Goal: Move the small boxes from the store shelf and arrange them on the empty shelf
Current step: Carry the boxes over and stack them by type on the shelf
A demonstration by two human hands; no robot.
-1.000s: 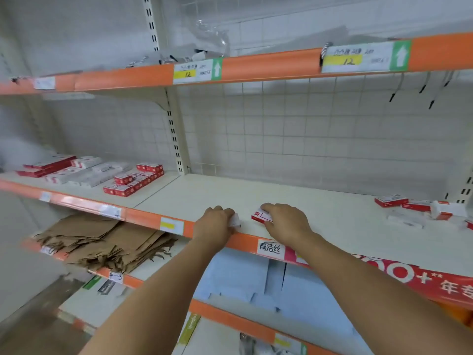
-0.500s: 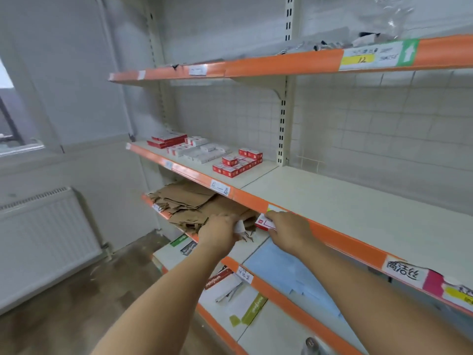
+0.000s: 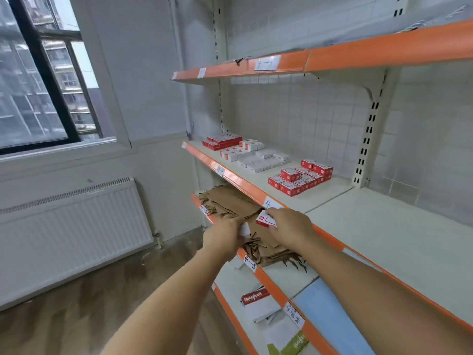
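Observation:
My right hand (image 3: 291,228) grips a small red and white box (image 3: 265,219) in front of the orange edge of the middle shelf (image 3: 371,226). Just to its left, my left hand (image 3: 225,235) holds a small white box (image 3: 244,229), mostly hidden by the fingers. Farther left on the same shelf level stand groups of small boxes: red ones (image 3: 300,181) nearest, white ones (image 3: 261,160) behind them, flat red packs (image 3: 222,140) at the far end. The shelf surface to the right of the upright is bare.
Brown paper bags (image 3: 230,203) lie on the shelf below, under my hands. Lower still are a notebook (image 3: 256,299) and a blue sheet (image 3: 330,319). An upper orange-edged shelf (image 3: 332,57) hangs overhead. A radiator (image 3: 71,226) and window (image 3: 38,80) are at the left.
Both hands have lifted their boxes off the right shelf section and carried them left along the shelf edge. The view has swung left, bringing the window and radiator into sight.

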